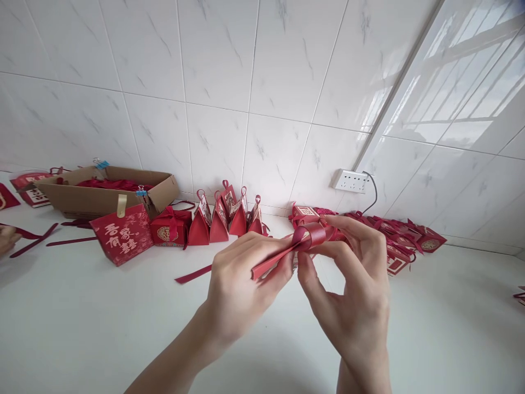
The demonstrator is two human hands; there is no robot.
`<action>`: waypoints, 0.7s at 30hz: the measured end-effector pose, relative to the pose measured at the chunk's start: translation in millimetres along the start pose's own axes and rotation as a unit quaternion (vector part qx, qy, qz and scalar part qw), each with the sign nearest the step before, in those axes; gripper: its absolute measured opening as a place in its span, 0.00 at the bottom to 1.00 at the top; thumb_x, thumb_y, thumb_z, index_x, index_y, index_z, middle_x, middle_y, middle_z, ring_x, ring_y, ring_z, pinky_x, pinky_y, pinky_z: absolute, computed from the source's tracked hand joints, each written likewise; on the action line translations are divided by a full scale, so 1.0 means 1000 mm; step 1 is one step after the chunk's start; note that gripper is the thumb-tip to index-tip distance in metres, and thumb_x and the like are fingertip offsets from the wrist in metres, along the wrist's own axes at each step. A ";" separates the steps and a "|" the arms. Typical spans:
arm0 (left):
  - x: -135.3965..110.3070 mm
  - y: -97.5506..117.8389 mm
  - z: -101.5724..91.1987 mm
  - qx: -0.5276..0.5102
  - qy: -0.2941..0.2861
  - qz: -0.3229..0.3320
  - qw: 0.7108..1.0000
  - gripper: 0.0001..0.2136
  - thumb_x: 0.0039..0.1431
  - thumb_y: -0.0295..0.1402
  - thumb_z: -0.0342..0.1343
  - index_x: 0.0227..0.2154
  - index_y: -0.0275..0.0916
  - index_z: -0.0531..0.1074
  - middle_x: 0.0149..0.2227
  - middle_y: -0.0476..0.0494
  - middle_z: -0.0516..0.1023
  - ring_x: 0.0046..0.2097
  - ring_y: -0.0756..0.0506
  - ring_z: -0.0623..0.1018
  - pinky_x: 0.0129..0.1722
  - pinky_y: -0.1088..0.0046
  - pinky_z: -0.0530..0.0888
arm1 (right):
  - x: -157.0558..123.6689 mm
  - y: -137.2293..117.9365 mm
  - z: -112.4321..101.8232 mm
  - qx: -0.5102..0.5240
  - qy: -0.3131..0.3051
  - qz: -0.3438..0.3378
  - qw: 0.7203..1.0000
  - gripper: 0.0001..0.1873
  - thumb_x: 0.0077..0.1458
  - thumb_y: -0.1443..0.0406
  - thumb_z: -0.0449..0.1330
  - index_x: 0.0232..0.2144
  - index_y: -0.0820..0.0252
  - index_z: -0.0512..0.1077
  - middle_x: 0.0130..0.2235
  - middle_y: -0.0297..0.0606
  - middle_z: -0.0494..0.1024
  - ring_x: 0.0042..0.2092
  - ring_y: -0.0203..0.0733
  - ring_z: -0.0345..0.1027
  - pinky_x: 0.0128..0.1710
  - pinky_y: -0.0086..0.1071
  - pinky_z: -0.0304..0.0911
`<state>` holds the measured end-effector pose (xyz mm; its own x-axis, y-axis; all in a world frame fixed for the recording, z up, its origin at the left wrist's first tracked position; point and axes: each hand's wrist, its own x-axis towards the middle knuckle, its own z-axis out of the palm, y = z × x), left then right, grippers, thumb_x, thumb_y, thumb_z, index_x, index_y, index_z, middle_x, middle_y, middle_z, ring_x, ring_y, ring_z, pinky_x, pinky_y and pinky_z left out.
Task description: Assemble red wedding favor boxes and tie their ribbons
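In front of me, my left hand (240,284) is closed round a red paper gift box (266,266), seen nearly edge-on and largely hidden by my fingers. A dark red satin ribbon (316,234) is looped at the top of the box. My right hand (355,284) pinches at this loop with thumb and fingers, from the right side. One ribbon tail (192,274) sticks out to the left behind my left hand. Whether the ribbon is fully knotted, I cannot tell.
Along the tiled wall stand a cardboard box (106,209) of red ribbons, a red gift bag (122,234), a square box (171,227) and several peaked boxes (199,229). More red boxes (400,238) lie right, below a power strip (350,181). Another person's hand (7,239) shows at left.
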<state>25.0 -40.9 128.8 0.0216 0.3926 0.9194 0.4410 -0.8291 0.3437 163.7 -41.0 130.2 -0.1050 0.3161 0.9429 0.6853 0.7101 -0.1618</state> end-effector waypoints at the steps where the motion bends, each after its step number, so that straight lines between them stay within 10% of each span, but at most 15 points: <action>1: 0.000 0.000 0.000 0.001 -0.001 -0.001 1.000 0.06 0.55 0.21 0.56 0.32 0.37 0.73 0.30 0.48 0.79 0.30 0.52 0.76 0.33 0.78 0.76 | 0.000 0.000 0.000 -0.002 0.000 -0.001 1.000 0.05 0.53 0.71 0.60 0.33 0.58 0.70 0.46 0.44 0.64 0.50 0.48 0.65 0.44 0.45 0.69; 21: -0.004 0.005 -0.004 0.011 -0.003 -0.024 1.000 0.04 0.54 0.24 0.57 0.33 0.35 0.75 0.30 0.45 0.82 0.30 0.49 0.79 0.35 0.74 0.77 | -0.006 0.013 -0.004 0.026 -0.033 -0.027 0.999 0.05 0.54 0.65 0.60 0.33 0.61 0.72 0.47 0.48 0.69 0.46 0.50 0.68 0.46 0.45 0.63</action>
<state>23.2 -48.8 127.4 0.0056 0.4339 0.9009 0.4609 -0.8006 0.3828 176.3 -36.6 123.2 -0.1898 0.3153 0.9298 0.6385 0.7591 -0.1271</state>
